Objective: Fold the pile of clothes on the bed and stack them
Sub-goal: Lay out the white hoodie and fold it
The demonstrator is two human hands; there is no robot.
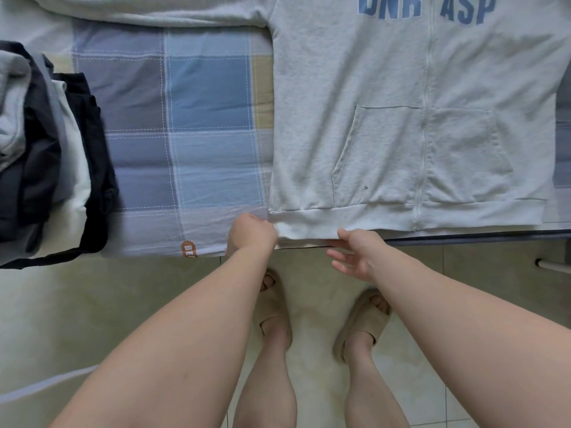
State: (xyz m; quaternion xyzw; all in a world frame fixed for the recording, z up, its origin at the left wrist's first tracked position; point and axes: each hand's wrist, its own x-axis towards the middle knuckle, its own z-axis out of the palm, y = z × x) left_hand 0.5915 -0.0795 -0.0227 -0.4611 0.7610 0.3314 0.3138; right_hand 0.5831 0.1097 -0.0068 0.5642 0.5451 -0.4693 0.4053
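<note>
light grey zip hoodie (pixel 386 103) flat on the blue plaid bed (pixel 200 88) just past the hands, left hand (pixel 251 233) gripping its hem corner, right hand (pixel 355 254) loose, fingers spread, folded dark clothes stack (pixel 46 149) far left

A checked sheet (pixel 200 118) in blue, grey and pale yellow lies at ten o'clock, a small brown label (pixel 188 249) at its near edge. Pale tiled floor (pixel 92 304) fills six o'clock, where two beige slide sandals (pixel 367 322) stand side by side. A white bar (pixel 553 264) shows at four o'clock.
</note>
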